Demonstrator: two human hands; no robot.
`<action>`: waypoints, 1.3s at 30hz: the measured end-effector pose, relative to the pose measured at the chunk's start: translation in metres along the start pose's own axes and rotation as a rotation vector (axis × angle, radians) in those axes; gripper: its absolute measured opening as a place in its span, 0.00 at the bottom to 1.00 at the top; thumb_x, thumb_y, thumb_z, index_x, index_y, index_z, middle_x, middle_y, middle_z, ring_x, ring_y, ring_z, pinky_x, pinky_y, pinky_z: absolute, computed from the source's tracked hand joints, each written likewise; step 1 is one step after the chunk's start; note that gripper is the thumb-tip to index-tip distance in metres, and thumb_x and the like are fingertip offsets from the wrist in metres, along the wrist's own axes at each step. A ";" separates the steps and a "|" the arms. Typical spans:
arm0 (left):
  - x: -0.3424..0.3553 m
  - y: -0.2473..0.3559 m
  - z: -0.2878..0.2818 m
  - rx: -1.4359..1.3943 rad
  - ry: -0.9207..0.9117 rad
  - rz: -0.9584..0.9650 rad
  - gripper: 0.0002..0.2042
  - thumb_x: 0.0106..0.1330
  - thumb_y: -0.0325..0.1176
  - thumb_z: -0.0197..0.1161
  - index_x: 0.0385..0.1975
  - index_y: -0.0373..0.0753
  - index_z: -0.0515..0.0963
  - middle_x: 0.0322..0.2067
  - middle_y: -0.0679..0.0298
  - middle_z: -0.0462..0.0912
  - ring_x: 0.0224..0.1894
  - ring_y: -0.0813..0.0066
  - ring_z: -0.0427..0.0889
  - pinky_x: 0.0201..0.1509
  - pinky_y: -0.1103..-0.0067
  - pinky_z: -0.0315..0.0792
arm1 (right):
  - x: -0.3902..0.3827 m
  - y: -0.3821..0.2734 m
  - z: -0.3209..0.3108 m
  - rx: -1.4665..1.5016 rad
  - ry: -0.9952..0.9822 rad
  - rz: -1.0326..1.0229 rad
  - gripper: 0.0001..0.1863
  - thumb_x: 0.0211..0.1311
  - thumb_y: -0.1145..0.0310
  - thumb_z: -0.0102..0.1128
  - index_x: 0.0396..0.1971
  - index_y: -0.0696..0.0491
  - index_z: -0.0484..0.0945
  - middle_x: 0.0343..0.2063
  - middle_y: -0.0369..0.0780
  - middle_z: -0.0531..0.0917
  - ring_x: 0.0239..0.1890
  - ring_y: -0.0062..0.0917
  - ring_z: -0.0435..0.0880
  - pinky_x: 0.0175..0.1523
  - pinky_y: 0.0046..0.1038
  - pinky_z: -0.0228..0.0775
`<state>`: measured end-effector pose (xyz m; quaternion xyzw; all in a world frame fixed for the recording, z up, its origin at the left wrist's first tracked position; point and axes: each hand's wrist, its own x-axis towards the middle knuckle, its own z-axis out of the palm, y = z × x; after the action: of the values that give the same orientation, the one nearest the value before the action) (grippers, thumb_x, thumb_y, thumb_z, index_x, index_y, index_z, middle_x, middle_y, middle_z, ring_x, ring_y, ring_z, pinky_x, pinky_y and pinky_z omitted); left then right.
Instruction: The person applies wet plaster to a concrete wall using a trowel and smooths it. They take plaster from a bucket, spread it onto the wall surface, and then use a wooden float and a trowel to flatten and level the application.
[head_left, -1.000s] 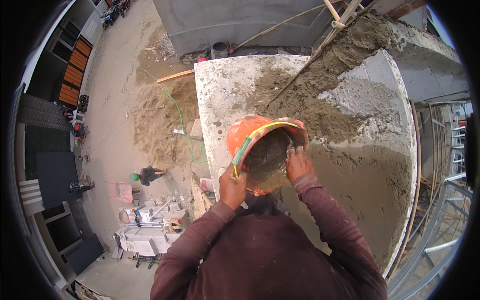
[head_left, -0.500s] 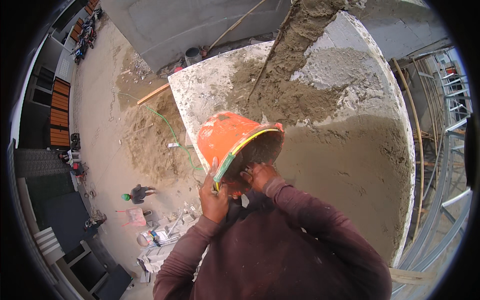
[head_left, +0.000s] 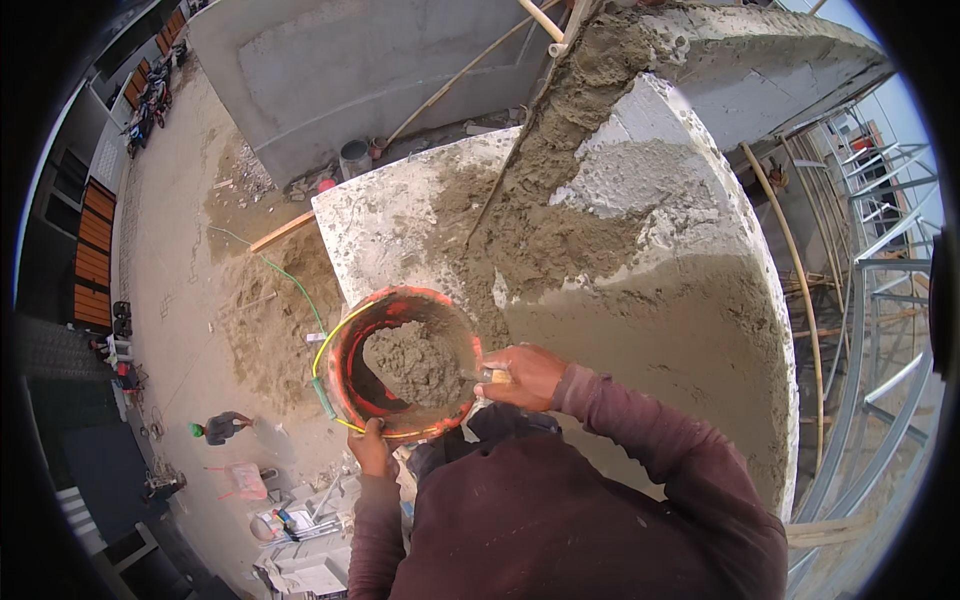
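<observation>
the left hand (head_left: 373, 450) is closed on the near rim of an orange bucket (head_left: 425, 296), with the thumb at the rim; the remaining left fingers are largely hidden by the bucket and the hand itself. the right hand (head_left: 528, 377) is closed around a short, pale tool handle (head_left: 497, 377), the fingers curled narrow and the handle end directed toward the bucket's right edge; the rest of the tool cannot be made out. the bucket is positioned ahead of the left fingers and to the left of the right fingers, its mouth facing upward toward the viewer. within the mouth, left of the right fingertips, sits a lump of grey mortar (head_left: 415, 362); whether it rests on the tool cannot be told. a yellow bail (head_left: 327, 345) curves around the bucket's left side, and its green grip (head_left: 323, 398) hangs ahead and to the left of the left thumb. to the right of the right fingers and beyond them extends a smooth grey coat (head_left: 670, 330) on a white slab (head_left: 375, 225). farther ahead of both sets of fingers, a rough mortar ridge (head_left: 600, 100) runs away from the bucket. well apart, left of the left fingers, are a person in green headgear (head_left: 225, 427) and a pink wheelbarrow (head_left: 247, 480)
</observation>
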<state>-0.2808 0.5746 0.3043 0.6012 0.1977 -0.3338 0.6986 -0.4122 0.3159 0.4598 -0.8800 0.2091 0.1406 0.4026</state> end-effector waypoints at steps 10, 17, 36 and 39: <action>0.049 -0.021 -0.143 0.240 0.230 0.285 0.20 0.55 0.22 0.52 0.50 0.31 0.70 0.38 0.59 0.77 0.35 0.67 0.80 0.33 0.69 0.79 | -0.092 0.075 -0.133 0.792 0.391 0.599 0.20 0.71 0.54 0.52 0.39 0.58 0.78 0.20 0.31 0.75 0.18 0.12 0.72 0.22 0.18 0.66; 0.068 -0.017 -0.170 0.062 0.293 0.229 0.19 0.52 0.22 0.52 0.47 0.30 0.70 0.37 0.56 0.75 0.34 0.61 0.81 0.30 0.62 0.82 | -0.156 -0.022 -0.166 0.613 0.727 0.294 0.21 0.71 0.56 0.50 0.38 0.61 0.78 0.17 0.32 0.74 0.16 0.13 0.72 0.23 0.17 0.65; 0.049 -0.007 -0.094 0.057 0.148 0.026 0.13 0.53 0.25 0.54 0.39 0.32 0.68 0.34 0.56 0.75 0.31 0.62 0.82 0.28 0.64 0.83 | -0.144 0.077 -0.122 0.115 0.798 0.661 0.22 0.64 0.53 0.57 0.37 0.60 0.78 0.30 0.49 0.82 0.36 0.39 0.82 0.43 0.37 0.73; 0.053 -0.020 -0.101 -0.003 0.157 0.004 0.14 0.52 0.25 0.54 0.40 0.31 0.68 0.33 0.57 0.75 0.30 0.62 0.82 0.31 0.62 0.85 | -0.150 0.072 -0.103 -0.377 0.971 0.553 0.18 0.63 0.56 0.59 0.31 0.59 0.76 0.21 0.45 0.79 0.27 0.40 0.80 0.36 0.37 0.72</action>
<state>-0.2453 0.6595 0.2345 0.6246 0.2511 -0.2840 0.6828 -0.5694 0.2327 0.5407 -0.8128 0.5626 -0.1440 0.0456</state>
